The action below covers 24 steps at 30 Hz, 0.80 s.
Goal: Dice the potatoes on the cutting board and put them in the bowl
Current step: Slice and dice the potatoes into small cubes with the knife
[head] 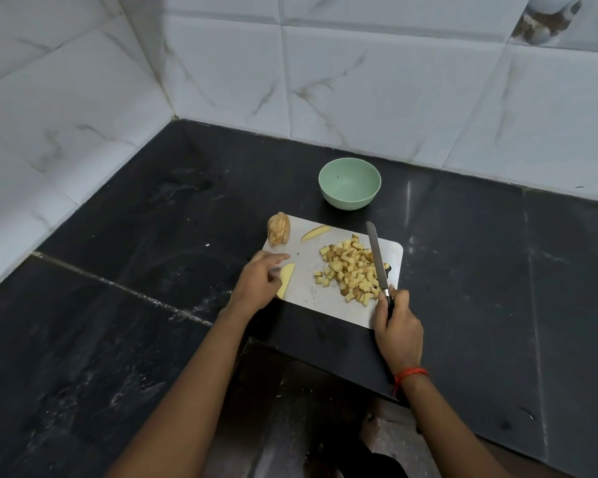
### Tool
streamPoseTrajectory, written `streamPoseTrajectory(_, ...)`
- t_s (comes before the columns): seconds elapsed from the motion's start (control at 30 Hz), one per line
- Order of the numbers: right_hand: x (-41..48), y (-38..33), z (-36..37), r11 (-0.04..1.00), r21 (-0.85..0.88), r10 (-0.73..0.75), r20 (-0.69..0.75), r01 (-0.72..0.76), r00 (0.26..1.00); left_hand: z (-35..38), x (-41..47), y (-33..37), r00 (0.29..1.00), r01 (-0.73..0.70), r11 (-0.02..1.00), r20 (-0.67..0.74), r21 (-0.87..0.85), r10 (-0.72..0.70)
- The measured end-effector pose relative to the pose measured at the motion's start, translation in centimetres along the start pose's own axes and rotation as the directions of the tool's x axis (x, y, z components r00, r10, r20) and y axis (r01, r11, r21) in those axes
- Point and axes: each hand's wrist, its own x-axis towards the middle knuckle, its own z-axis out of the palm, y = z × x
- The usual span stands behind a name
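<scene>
Bench (118,357): dark stone slabs, pale smudges, one light seam running across | Walls (394,81): white grey-veined tiles meeting in a corner | Patterned tile (549,22): brown-grey motif, top right

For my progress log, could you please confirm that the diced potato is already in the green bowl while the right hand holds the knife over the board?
Not quite. The head view shows the green bowl with no potato in it; the diced potato lies in a pile on the cutting board. The rest stands: the right hand does hold the knife over the board.
</scene>
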Motion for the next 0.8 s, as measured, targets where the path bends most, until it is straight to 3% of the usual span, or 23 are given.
streamPoseTrajectory(0.07, 0.0, 0.0, 0.0, 1.000, 0.002, -0.001, -0.002, 0.001, 1.000, -0.5, 0.3, -0.3, 0.988, -0.077, 0.996, 0.140, 0.054, 0.069)
streamPoseTrajectory(0.13, 0.0, -0.1, -0.1, 1.000, -0.001, -0.001, -0.006, 0.001, 1.000, -0.7, 0.9, -0.7, 0.980, -0.108, 0.990, 0.177, 0.090, 0.091)
streamPoseTrajectory(0.23, -0.1, -0.2, -0.1, 1.000, 0.006, -0.003, -0.003, 0.003, 1.000, -1.0, 1.3, -0.8, 0.970, -0.101, 0.988, 0.232, 0.114, 0.073)
streamPoseTrajectory(0.47, -0.1, -0.2, -0.2, 1.000, 0.000, -0.005, -0.007, 0.005, 1.000, -1.7, 1.8, -0.3, 0.919, -0.014, 1.000, 0.394, -0.015, 0.019)
streamPoseTrajectory(0.53, -0.1, -0.2, -0.2, 1.000, 0.002, -0.002, -0.006, 0.002, 1.000, -1.9, 1.7, -0.7, 0.916, -0.028, 0.998, 0.402, 0.048, 0.007)
streamPoseTrajectory(0.67, -0.1, -0.4, -0.3, 1.000, 0.003, -0.003, -0.017, 0.003, 1.000, -0.9, 1.2, -0.3, 0.955, -0.090, 0.991, 0.290, 0.097, 0.058)
streamPoseTrajectory(0.8, -0.3, -0.5, -0.3, 1.000, 0.002, -0.024, -0.054, 0.025, 0.998, 2.1, -0.3, 0.1, 0.993, -0.115, 0.988, 0.031, 0.099, 0.113)
